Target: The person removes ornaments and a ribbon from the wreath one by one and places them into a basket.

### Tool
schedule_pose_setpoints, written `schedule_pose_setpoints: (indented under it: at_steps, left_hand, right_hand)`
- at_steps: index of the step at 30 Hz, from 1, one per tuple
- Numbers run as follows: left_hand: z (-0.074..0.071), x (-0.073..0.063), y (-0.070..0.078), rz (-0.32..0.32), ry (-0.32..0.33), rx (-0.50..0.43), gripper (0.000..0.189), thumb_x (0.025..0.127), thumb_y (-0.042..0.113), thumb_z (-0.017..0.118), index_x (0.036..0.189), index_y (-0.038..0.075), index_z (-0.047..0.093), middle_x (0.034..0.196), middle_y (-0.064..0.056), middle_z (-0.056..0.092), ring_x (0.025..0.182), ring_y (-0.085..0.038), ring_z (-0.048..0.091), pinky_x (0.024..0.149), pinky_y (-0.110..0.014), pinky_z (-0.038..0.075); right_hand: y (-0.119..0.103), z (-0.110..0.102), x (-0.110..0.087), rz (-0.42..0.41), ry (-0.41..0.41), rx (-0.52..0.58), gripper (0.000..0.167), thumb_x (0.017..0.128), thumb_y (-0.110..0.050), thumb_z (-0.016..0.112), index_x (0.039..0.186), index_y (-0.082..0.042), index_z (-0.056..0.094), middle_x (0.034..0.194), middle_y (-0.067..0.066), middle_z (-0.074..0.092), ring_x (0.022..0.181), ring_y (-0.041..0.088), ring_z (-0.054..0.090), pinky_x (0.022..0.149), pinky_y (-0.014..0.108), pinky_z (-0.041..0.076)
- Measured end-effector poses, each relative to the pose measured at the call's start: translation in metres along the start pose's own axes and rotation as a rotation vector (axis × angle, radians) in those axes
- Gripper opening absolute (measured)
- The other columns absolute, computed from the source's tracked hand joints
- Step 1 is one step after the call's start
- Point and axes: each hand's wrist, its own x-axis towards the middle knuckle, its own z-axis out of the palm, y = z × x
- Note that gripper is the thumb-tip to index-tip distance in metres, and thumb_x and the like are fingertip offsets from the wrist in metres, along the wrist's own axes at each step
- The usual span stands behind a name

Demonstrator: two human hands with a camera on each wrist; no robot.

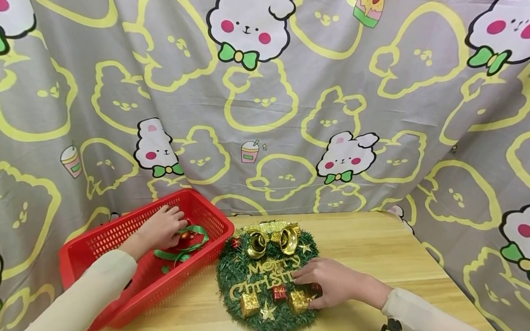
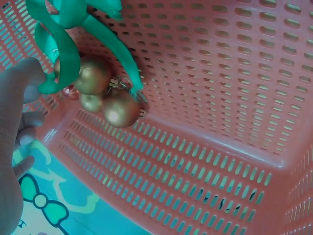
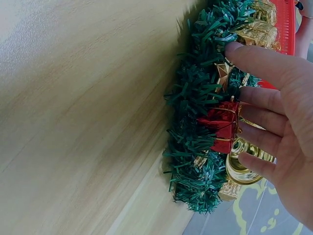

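My left hand (image 1: 162,228) reaches into a red plastic basket (image 1: 152,289) with its fingers loosely bent. Beside its fingertips lie a green ribbon (image 2: 115,41) and several gold baubles (image 2: 122,108). Whether a fingertip touches the ribbon cannot be told. On the table, a green tinsel Christmas wreath (image 1: 278,327) carries gold bells (image 1: 288,239), gold lettering (image 1: 264,280), stars and small wrapped gift boxes. My right hand (image 1: 331,282) rests over the wreath's right side with fingers extended. In the right wrist view, those fingers lie close to a red gift box (image 3: 222,127).
A light wooden table (image 1: 363,235) bears the basket and the wreath, which stand next to each other. Behind and around it hangs a grey curtain (image 1: 190,109) with cartoon animal prints. A dark object (image 1: 390,329) is by the right sleeve.
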Motion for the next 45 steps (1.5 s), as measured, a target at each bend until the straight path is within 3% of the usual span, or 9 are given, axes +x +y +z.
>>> schedule_pose_setpoints:
  at_steps: [6,19,24,28,32,35,38,41,45]
  left_hand:
    - [-0.003,-0.001,0.001,-0.051,-0.072,-0.018,0.037,0.073,0.025,0.086,0.104,0.01,0.074,0.103,-0.011,0.07,0.099,-0.033,0.059,0.092,-0.056,0.05]
    - [-0.015,-0.001,0.0,-0.109,-0.066,-0.057,0.038,0.072,0.027,0.086,0.104,0.01,0.074,0.102,-0.009,0.071,0.099,-0.03,0.058,0.089,-0.051,0.05]
    - [-0.022,0.004,0.001,-0.131,0.009,-0.099,0.037,0.074,0.03,0.085,0.103,0.009,0.073,0.1,-0.01,0.069,0.097,-0.031,0.058,0.085,-0.051,0.048]
    - [-0.036,0.016,0.006,-0.142,0.104,-0.136,0.034,0.078,0.028,0.081,0.104,0.008,0.073,0.098,-0.009,0.069,0.094,-0.03,0.057,0.084,-0.05,0.047]
    - [-0.056,0.033,0.016,-0.169,0.176,-0.171,0.032,0.081,0.025,0.079,0.107,0.008,0.074,0.099,-0.009,0.069,0.095,-0.031,0.059,0.085,-0.051,0.047]
    - [-0.073,0.048,0.028,-0.199,0.185,-0.205,0.033,0.085,0.029,0.076,0.11,0.007,0.074,0.103,-0.01,0.07,0.098,-0.032,0.06,0.09,-0.053,0.047]
    - [-0.085,0.062,0.045,-0.234,0.174,-0.274,0.038,0.088,0.034,0.073,0.116,0.008,0.073,0.11,-0.011,0.07,0.105,-0.033,0.061,0.096,-0.055,0.047]
    - [-0.089,0.072,0.063,-0.259,0.162,-0.348,0.047,0.091,0.039,0.071,0.127,0.011,0.069,0.12,-0.01,0.069,0.114,-0.032,0.061,0.102,-0.056,0.045]
    - [-0.085,0.081,0.087,-0.266,0.146,-0.391,0.059,0.092,0.046,0.068,0.14,0.013,0.061,0.136,-0.01,0.065,0.127,-0.033,0.057,0.108,-0.056,0.041]
  right_hand:
    - [-0.001,-0.001,0.0,0.002,0.001,0.011,0.054,0.089,-0.051,0.073,0.128,-0.014,0.071,0.135,0.002,0.068,0.118,0.02,0.067,0.101,0.041,0.053]
    - [0.0,-0.005,0.005,0.056,-0.04,0.016,0.057,0.081,-0.048,0.08,0.128,-0.016,0.071,0.136,-0.001,0.068,0.119,0.019,0.066,0.102,0.042,0.052]
    - [0.001,-0.011,0.008,0.064,-0.064,0.042,0.056,0.081,-0.044,0.082,0.128,-0.015,0.071,0.135,0.0,0.068,0.119,0.019,0.067,0.103,0.042,0.051]
    - [0.003,-0.022,0.014,0.057,-0.05,0.065,0.054,0.081,-0.037,0.083,0.128,-0.012,0.071,0.131,0.003,0.071,0.118,0.021,0.068,0.102,0.041,0.053]
    - [0.007,-0.039,0.023,0.043,0.055,0.043,0.051,0.081,-0.029,0.082,0.126,-0.009,0.071,0.126,0.006,0.073,0.115,0.023,0.07,0.1,0.042,0.054]
    - [0.01,-0.055,0.03,0.04,0.181,0.003,0.049,0.084,-0.03,0.08,0.127,-0.009,0.071,0.127,0.007,0.072,0.116,0.025,0.07,0.101,0.045,0.053]
    - [0.015,-0.067,0.037,0.089,0.289,-0.03,0.054,0.088,-0.038,0.075,0.134,-0.009,0.066,0.134,0.009,0.068,0.123,0.03,0.065,0.107,0.053,0.048]
    - [0.018,-0.072,0.047,0.175,0.342,-0.015,0.064,0.09,-0.046,0.072,0.143,-0.013,0.059,0.144,0.01,0.061,0.133,0.032,0.058,0.113,0.059,0.04]
    - [0.022,-0.069,0.06,0.26,0.342,0.032,0.075,0.09,-0.054,0.069,0.152,-0.017,0.049,0.156,0.008,0.05,0.143,0.032,0.049,0.117,0.061,0.033]
